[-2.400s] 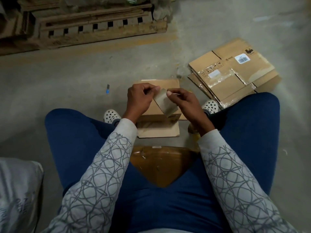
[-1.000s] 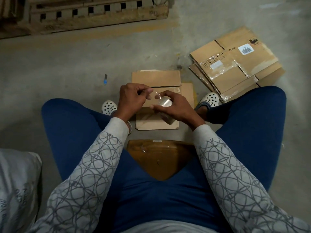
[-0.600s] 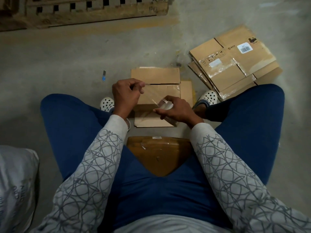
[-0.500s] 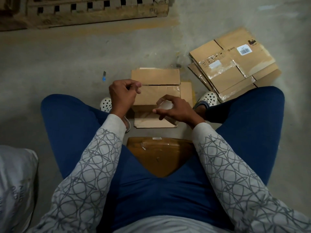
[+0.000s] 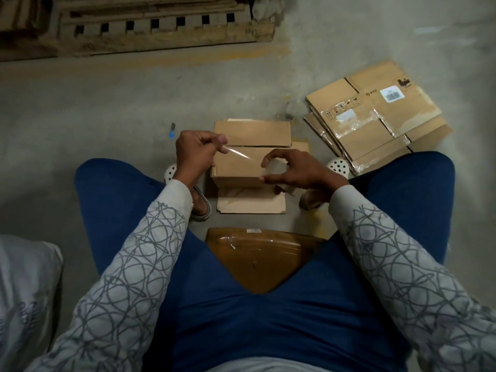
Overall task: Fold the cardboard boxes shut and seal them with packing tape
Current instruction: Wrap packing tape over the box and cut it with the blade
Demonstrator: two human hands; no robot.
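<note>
Stretching clear packing tape between pinching left hand and gripping right hand over the cardboard box; risk: strip twists, self-sticks, or misses the seam.

Obscured: tape roll, mostly inside right hand; tape strip faint, edges untraceable. Unreadable: label print, too small. Cropped: pallet at top edge, grey sack at left edge.

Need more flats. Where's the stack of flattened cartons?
Head view, upper right: the flattened cartons lie on the floor just beyond the person's right knee, right of the small box.
</note>
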